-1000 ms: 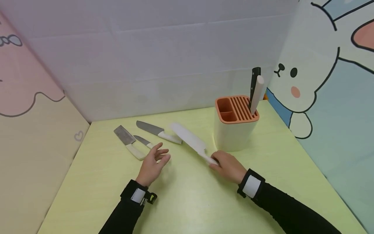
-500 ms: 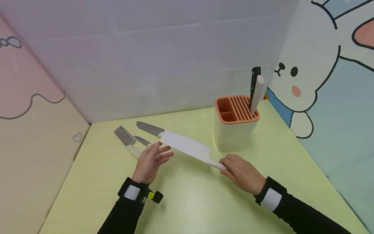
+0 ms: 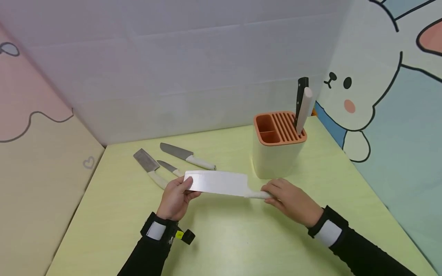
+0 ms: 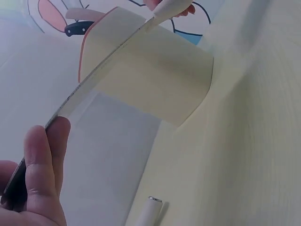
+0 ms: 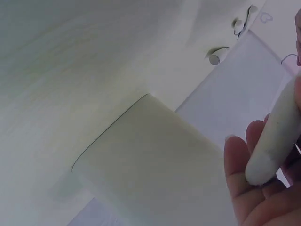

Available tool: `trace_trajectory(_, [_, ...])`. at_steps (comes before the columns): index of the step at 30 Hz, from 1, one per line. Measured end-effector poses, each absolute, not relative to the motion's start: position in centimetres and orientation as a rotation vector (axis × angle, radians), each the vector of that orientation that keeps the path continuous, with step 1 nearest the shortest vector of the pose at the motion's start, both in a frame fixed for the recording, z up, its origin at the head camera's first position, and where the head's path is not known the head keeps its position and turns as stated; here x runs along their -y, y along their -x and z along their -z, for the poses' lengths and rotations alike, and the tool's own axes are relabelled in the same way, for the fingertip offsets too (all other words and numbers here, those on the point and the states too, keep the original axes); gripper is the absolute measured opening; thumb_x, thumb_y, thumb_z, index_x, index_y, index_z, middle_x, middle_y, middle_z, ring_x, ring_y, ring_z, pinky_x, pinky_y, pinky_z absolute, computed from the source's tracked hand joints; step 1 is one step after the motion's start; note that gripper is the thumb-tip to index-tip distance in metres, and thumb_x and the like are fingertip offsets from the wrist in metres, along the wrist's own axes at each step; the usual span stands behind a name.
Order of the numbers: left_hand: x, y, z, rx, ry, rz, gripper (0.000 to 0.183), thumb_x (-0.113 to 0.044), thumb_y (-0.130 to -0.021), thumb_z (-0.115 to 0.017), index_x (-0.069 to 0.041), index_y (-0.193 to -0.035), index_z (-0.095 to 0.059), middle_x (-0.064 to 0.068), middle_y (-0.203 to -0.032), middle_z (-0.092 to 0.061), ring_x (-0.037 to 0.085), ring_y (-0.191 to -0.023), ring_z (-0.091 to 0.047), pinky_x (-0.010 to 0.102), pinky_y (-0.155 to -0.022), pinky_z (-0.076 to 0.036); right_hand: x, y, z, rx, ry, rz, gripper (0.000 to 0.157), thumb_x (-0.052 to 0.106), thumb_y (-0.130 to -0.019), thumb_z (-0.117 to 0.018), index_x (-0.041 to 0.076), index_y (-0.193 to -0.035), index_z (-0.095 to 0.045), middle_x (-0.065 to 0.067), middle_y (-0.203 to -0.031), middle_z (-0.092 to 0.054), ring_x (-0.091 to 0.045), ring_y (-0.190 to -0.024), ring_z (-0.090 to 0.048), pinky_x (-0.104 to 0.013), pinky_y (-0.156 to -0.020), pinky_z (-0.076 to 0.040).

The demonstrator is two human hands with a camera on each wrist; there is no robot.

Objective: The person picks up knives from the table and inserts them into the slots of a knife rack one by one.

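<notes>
A cleaver (image 3: pixel 219 182) with a broad shiny blade and a white handle is held above the table between both hands. My right hand (image 3: pixel 288 200) grips the end of its handle. With thumb on top and fingers beneath, my left hand (image 3: pixel 175 197) pinches the blade's far end. Behind the blade a grey-bladed knife with a white handle (image 3: pixel 201 162) lies flat. Near my left hand are a small knife (image 3: pixel 168 166) and another cleaver (image 3: pixel 146 160), their handles partly hidden by that hand. The right wrist view shows the held handle (image 5: pixel 275 134) lying across the fingers.
A cream knife block (image 3: pixel 276 163) with an orange slotted top stands at the back right. A black-handled knife (image 3: pixel 301 97) and a white-handled knife (image 3: pixel 305 111) stand in its slots. Walls close off the back and both sides of the yellow table (image 3: pixel 228 245).
The cleaver has swung from slanted to nearly level and come nearer, its blade face turning shiny. My left hand, earlier free, has taken hold of the blade's end. My right hand has moved slightly right.
</notes>
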State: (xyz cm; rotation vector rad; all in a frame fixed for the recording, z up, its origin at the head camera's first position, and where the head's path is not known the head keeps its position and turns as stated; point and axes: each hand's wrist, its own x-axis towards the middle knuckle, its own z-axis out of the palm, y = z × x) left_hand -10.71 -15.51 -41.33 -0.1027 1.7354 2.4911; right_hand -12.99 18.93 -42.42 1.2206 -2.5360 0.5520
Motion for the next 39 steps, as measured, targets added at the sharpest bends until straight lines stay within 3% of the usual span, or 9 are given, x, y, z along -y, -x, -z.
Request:
trace_trajectory(5, [15.2,10.4,41.0,-1.749,0.122,-2.558,0.037,-0.014,-0.098,-0.045,0.011,-0.125,-0.046,0.016,-0.11,-0.059,0.02,-0.089,-0.064,0.024,-0.069,-0.055,-19.0,13.3,41.8,2.517,-1.118,-0.632,0.03,0.034,-0.083,-0.066,0.018,-0.108,-0.062,0.006,-0.098,-0.057,-0.006,-0.084,-0.05,-0.029,-0.069,-0.053])
trace_trajectory(8, [15.1,10.3,40.9,-1.724,0.126,-2.61,0.036,-0.013,-0.098,-0.044,0.011,-0.125,-0.044,0.016,-0.11,-0.059,0.02,-0.088,-0.065,0.024,-0.068,-0.056,-19.1,13.3,41.3,2.56,-0.993,-0.771,0.04,0.033,-0.081,-0.069,0.015,-0.115,-0.059,0.005,-0.098,-0.058,-0.006,-0.082,-0.051,-0.03,-0.067,-0.053])
trace_trajectory(13, [14.9,10.2,40.6,-1.654,0.143,-2.675,0.037,-0.016,-0.098,-0.044,0.009,-0.126,-0.042,0.015,-0.111,-0.059,0.019,-0.084,-0.065,0.024,-0.069,-0.055,-18.9,13.2,40.2,2.529,-0.669,-1.397,0.07,0.024,-0.079,-0.072,0.004,-0.136,-0.036,-0.005,-0.102,-0.061,-0.012,-0.08,-0.058,-0.027,-0.065,-0.055])
trace_trajectory(15, [14.7,10.1,40.4,-1.615,0.127,-2.697,0.037,-0.017,-0.098,-0.043,0.008,-0.126,-0.041,0.015,-0.112,-0.059,0.02,-0.085,-0.065,0.025,-0.071,-0.055,-18.7,13.1,39.7,2.418,-0.536,-1.77,0.074,0.017,-0.081,-0.07,0.002,-0.139,-0.026,-0.011,-0.105,-0.061,-0.015,-0.083,-0.061,-0.025,-0.068,-0.056])
trace_trajectory(19, [14.2,9.6,40.1,-1.512,0.057,-2.732,0.037,-0.015,-0.099,-0.04,0.008,-0.128,-0.038,0.015,-0.115,-0.059,0.022,-0.096,-0.063,0.026,-0.076,-0.054,-18.0,12.7,38.7,2.087,-0.338,-2.362,0.065,0.008,-0.086,-0.062,-0.001,-0.138,-0.024,-0.014,-0.113,-0.058,-0.016,-0.085,-0.062,-0.025,-0.075,-0.054])
trace_trajectory(23, [13.1,9.1,39.8,-1.434,0.006,-2.729,0.037,-0.014,-0.1,-0.037,0.008,-0.131,-0.034,0.015,-0.12,-0.057,0.022,-0.103,-0.06,0.026,-0.081,-0.053,-16.9,12.1,37.7,1.836,-0.339,-2.593,0.053,0.007,-0.09,-0.056,-0.007,-0.133,-0.029,-0.013,-0.119,-0.059,-0.016,-0.087,-0.062,-0.027,-0.08,-0.053])
trace_trajectory(31, [10.8,9.0,40.7,-1.462,-0.032,-2.63,0.041,-0.021,-0.1,-0.039,0.005,-0.132,-0.037,0.013,-0.11,-0.064,0.021,-0.091,-0.065,0.024,-0.076,-0.054,-14.5,11.5,36.8,1.686,-0.592,-2.571,0.035,0.0,-0.093,-0.048,-0.004,-0.126,-0.038,-0.009,-0.125,-0.058,-0.022,-0.104,-0.06,-0.03,-0.082,-0.052])
trace_trajectory(39, [9.5,8.6,42.9,-1.511,0.036,-2.503,0.04,-0.028,-0.1,-0.04,0.002,-0.125,-0.043,0.009,-0.091,-0.067,0.021,-0.083,-0.067,0.025,-0.071,-0.055,-12.7,11.6,36.5,1.729,-0.714,-2.516,0.04,0.01,-0.098,-0.04,-0.003,-0.135,-0.038,-0.016,-0.132,-0.044,-0.026,-0.113,-0.054,-0.034,-0.085,-0.051])
